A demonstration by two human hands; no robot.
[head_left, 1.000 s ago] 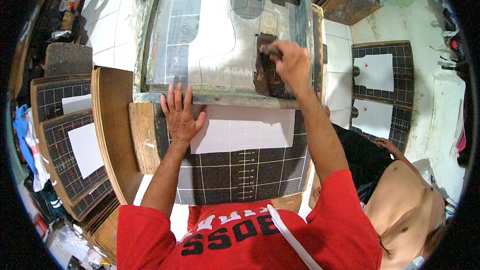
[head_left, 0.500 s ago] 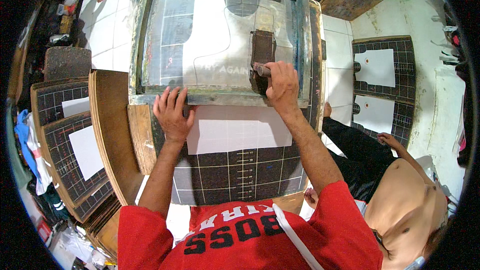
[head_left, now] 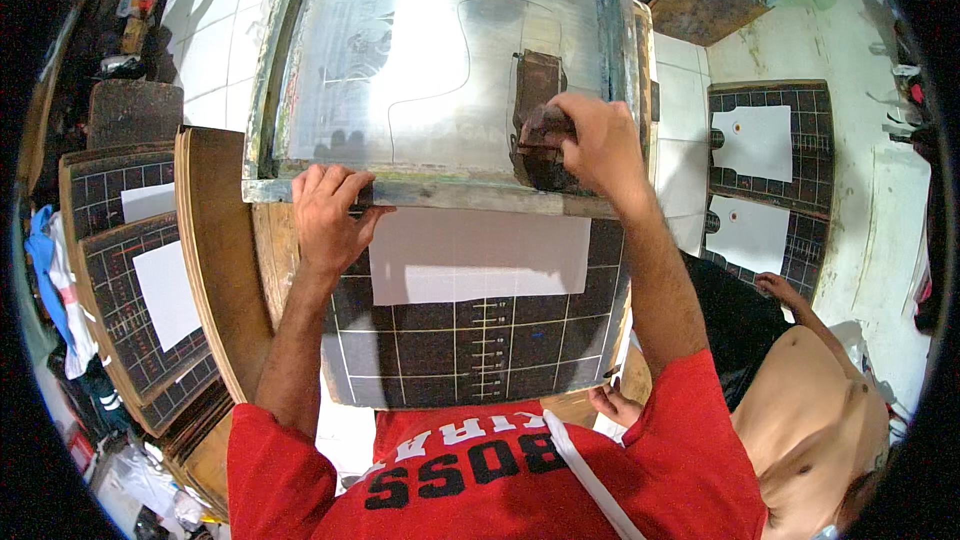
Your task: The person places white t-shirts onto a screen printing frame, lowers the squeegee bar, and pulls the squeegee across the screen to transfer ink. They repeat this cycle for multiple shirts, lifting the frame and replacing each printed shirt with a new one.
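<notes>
A wooden-framed printing screen [head_left: 430,192] sits over a black gridded board [head_left: 430,340], its near edge raised off it. My left hand [head_left: 328,215] grips the screen's near bar, fingers over the top and thumb below. On the right of the mesh, my right hand [head_left: 600,145] is closed around the dark handle of what looks like a squeegee [head_left: 548,128]. A dark brown ink patch [head_left: 540,80] spreads under and beyond it. White cloth or paper [head_left: 480,260] lies on the board and sticks out from beneath the screen.
Gridded boards with white pieces lean at left [head_left: 130,250] and right [head_left: 770,140]. A wooden panel [head_left: 225,250] stands close to my left arm. At the lower right sits a bare-chested person [head_left: 810,420], one hand [head_left: 615,405] near the board's corner.
The screen's near edge has come up, and the white shape beneath shows less clearly through the mesh. My left hand has closed on the bar. My right hand has shifted slightly right and up.
</notes>
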